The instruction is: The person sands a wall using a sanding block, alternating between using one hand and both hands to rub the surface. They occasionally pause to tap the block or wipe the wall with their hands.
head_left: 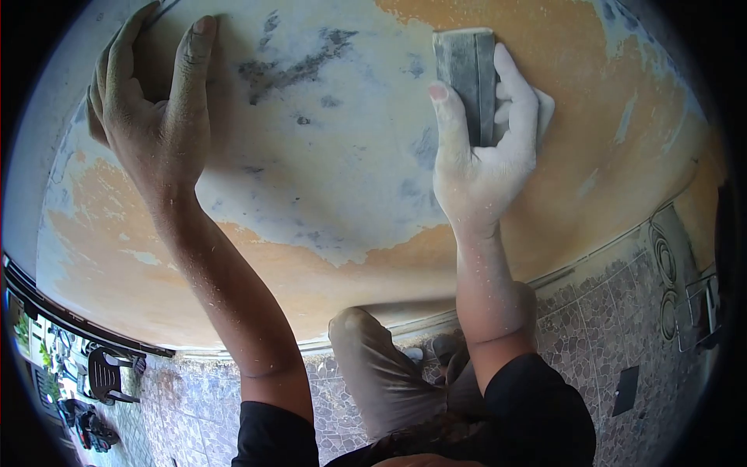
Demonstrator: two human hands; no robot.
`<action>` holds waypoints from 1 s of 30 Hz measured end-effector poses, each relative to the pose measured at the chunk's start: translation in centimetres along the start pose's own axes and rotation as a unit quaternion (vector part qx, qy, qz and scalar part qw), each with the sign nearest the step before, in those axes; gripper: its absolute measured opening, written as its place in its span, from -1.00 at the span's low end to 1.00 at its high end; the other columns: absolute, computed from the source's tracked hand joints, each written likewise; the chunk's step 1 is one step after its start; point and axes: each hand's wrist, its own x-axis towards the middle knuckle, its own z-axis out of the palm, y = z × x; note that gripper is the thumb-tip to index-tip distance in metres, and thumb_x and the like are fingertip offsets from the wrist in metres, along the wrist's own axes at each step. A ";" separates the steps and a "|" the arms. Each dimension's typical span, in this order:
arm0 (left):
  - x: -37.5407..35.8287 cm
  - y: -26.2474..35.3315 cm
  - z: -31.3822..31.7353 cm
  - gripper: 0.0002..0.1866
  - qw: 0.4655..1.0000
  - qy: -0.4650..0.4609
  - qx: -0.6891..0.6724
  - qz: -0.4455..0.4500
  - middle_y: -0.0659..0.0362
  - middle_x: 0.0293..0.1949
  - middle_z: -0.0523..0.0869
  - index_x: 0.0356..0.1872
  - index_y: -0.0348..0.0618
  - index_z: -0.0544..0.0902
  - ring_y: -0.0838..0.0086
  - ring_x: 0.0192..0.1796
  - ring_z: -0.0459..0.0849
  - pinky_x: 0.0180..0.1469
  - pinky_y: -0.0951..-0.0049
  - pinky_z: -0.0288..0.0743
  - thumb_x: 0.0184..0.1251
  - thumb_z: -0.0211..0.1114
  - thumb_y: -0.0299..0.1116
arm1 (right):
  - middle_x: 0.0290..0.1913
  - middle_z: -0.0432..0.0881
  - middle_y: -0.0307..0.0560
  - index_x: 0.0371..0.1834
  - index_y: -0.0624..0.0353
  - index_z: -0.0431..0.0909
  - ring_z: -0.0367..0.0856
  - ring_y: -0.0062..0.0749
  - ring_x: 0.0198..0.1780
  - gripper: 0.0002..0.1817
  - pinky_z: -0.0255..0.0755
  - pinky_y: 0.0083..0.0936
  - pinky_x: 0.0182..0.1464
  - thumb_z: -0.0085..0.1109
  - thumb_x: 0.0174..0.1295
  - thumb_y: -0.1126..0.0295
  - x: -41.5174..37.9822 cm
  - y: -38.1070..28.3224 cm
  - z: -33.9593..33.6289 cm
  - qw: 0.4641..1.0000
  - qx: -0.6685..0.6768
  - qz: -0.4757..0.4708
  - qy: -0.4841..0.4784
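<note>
My right hand (489, 175), coated in pale dust, is wrapped around a grey sanding block (464, 82) with the thumb on its left side and the fingers on its right. A pale corner of it pokes out past my fingers. The block lies against a large curved panel (327, 194) covered in whitish, orange and dark grey patches. To the left, my left hand (156, 109) is at the panel's surface, thumb stretched up and apart from the curved fingers. Dust covers that hand too, and dark shadow fills the gap inside it.
Below the panel is a stone-patterned floor (583, 335). My bent knee (358, 335) is close to the panel's lower edge. A dark plastic chair (109, 375) and a motorcycle (87, 424) stand at far left. Coiled hose or cable (665, 265) shows at right.
</note>
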 end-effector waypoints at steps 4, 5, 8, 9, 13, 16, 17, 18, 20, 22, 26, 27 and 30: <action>0.2 0.1 -0.2 -0.32 1.000 -0.015 -0.012 -0.013 -0.02 0.25 0.71 0.27 -0.06 0.73 0.13 0.32 0.65 0.41 0.04 0.50 0.23 0.56 0.13 | -0.04 0.42 -0.19 0.38 0.02 0.60 0.41 -0.29 0.02 -0.30 0.20 -0.31 0.10 0.61 0.16 0.10 -6.7 -1.1 0.2 0.987 -0.135 -0.085 -0.025; 0.2 0.1 -0.3 -0.32 0.999 -0.020 -0.019 -0.015 -0.02 0.24 0.71 0.27 -0.06 0.73 0.14 0.32 0.66 0.41 0.05 0.50 0.24 0.56 0.13 | -0.05 0.41 -0.22 0.37 -0.03 0.61 0.40 -0.31 0.01 -0.31 0.17 -0.31 0.12 0.61 0.16 0.07 -11.6 -0.1 -0.4 0.986 -0.121 -0.098 -0.059; 0.1 0.3 -0.5 -0.33 0.999 -0.031 -0.025 -0.023 -0.01 0.23 0.72 0.27 -0.05 0.72 0.14 0.31 0.67 0.40 0.04 0.51 0.24 0.56 0.13 | 0.00 0.38 -0.25 0.39 -0.15 0.63 0.38 -0.38 0.02 -0.30 0.13 -0.32 0.14 0.61 0.15 0.02 -22.6 3.4 -3.6 0.975 -0.109 -0.133 -0.143; 0.2 0.4 -0.6 -0.33 0.999 -0.033 -0.025 -0.026 -0.01 0.23 0.72 0.27 -0.05 0.72 0.15 0.30 0.68 0.40 0.04 0.51 0.25 0.55 0.13 | 0.02 0.37 -0.18 0.43 0.00 0.57 0.36 -0.37 0.00 -0.28 0.21 -0.31 0.11 0.60 0.18 0.15 -22.2 3.3 -4.8 0.967 -0.105 -0.146 -0.180; 0.3 0.7 -0.6 -0.34 0.999 -0.038 -0.029 -0.022 -0.01 0.23 0.72 0.28 -0.05 0.72 0.15 0.32 0.67 0.38 0.04 0.54 0.26 0.55 0.13 | 0.14 0.35 -0.06 0.46 0.34 0.45 0.44 -0.33 0.10 -0.34 0.52 -0.43 0.02 0.47 0.30 0.45 -9.6 2.3 -3.5 0.995 -0.090 -0.041 -0.030; 0.1 0.6 -0.2 -0.34 0.998 -0.020 -0.036 -0.044 -0.01 0.24 0.72 0.28 -0.05 0.72 0.15 0.33 0.67 0.37 0.07 0.56 0.26 0.55 0.12 | 0.19 0.36 -0.06 0.46 0.36 0.44 0.46 -0.39 0.08 -0.36 0.51 -0.48 -0.02 0.44 0.34 0.43 -1.6 1.9 -2.8 0.999 -0.018 0.022 0.041; 0.1 0.5 -0.2 -0.34 0.998 -0.018 -0.035 -0.039 -0.01 0.24 0.72 0.28 -0.05 0.72 0.15 0.33 0.66 0.37 0.07 0.57 0.26 0.55 0.12 | 0.19 0.37 -0.06 0.46 0.37 0.45 0.45 -0.38 0.08 -0.36 0.51 -0.47 -0.01 0.43 0.35 0.40 -1.0 1.7 -2.8 0.998 -0.055 0.011 0.042; 0.1 0.4 -0.2 -0.34 0.999 -0.017 -0.033 -0.036 -0.01 0.25 0.71 0.28 -0.05 0.72 0.15 0.33 0.66 0.37 0.08 0.57 0.26 0.55 0.13 | 0.19 0.37 -0.05 0.46 0.38 0.45 0.44 -0.36 0.09 -0.37 0.50 -0.45 -0.01 0.42 0.37 0.37 -0.8 1.6 -2.6 0.995 -0.092 0.001 0.042; 0.0 0.4 -0.1 -0.33 0.998 -0.015 -0.032 -0.043 -0.02 0.25 0.71 0.28 -0.04 0.72 0.15 0.33 0.66 0.38 0.07 0.56 0.26 0.55 0.14 | 0.18 0.37 -0.02 0.46 0.29 0.49 0.34 -0.16 0.16 -0.33 0.34 -0.23 0.19 0.45 0.34 0.26 -7.4 1.7 -2.9 0.972 -0.222 -0.067 -0.028; -0.1 0.2 -0.2 -0.33 0.998 -0.014 -0.030 -0.050 -0.02 0.26 0.71 0.28 -0.04 0.72 0.14 0.33 0.66 0.38 0.06 0.56 0.27 0.54 0.15 | 0.05 0.39 -0.17 0.36 0.05 0.60 0.32 -0.25 0.08 -0.38 0.20 -0.23 0.16 0.54 0.25 0.17 -17.8 4.4 -3.7 0.975 -0.149 -0.149 -0.071; 0.2 -1.1 -0.3 -0.30 0.999 -0.026 0.027 0.010 0.04 0.26 0.70 0.28 0.05 0.72 0.13 0.38 0.56 0.45 -0.01 0.40 0.22 0.52 0.24 | 0.04 0.40 -0.19 0.24 0.02 0.61 0.38 -0.33 0.00 -0.42 0.23 -0.24 0.11 0.61 0.16 0.19 -23.4 5.2 -7.7 0.947 -0.141 -0.153 -0.243; 0.2 -1.4 -0.1 -0.28 1.000 -0.022 -0.009 0.001 0.10 0.27 0.69 0.26 0.13 0.74 0.12 0.44 0.46 0.50 -0.06 0.27 0.16 0.51 0.32 | 0.05 0.43 -0.18 0.30 -0.02 0.60 0.41 -0.30 0.03 -0.38 0.24 -0.22 0.12 0.61 0.17 0.17 -22.7 6.1 -7.1 0.970 -0.107 -0.108 -0.192; 0.2 -1.2 -0.3 -0.28 0.999 -0.026 -0.017 -0.019 0.09 0.26 0.70 0.25 0.14 0.74 0.13 0.41 0.51 0.46 -0.07 0.37 0.14 0.52 0.32 | 0.09 0.47 -0.05 0.39 0.13 0.55 0.45 -0.16 0.07 -0.36 0.30 -0.11 0.19 0.55 0.24 0.26 -9.3 3.7 -5.2 0.997 -0.081 0.008 -0.017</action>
